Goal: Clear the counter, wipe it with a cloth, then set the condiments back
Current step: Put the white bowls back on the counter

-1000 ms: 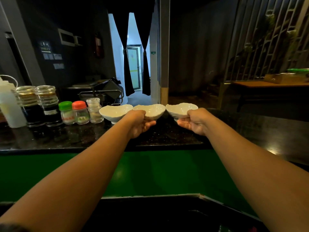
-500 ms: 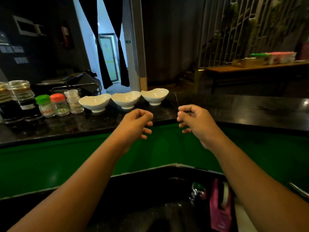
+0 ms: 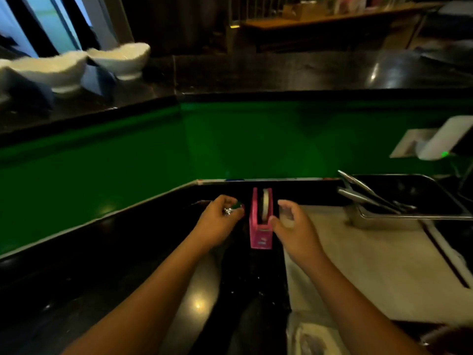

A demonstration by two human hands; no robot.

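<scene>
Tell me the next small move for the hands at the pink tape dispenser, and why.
Probably close the right hand on the pink tape dispenser and lift it off the lower counter. That hand is open right beside it, while the left hand is already closed around a small shiny object; what it is cannot be told. The counter needs clearing before wiping.

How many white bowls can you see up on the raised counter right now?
3, in a row on the raised dark counter at upper left: one rightmost, one beside it, and a third cut off by the left edge. More may lie out of frame.
</scene>
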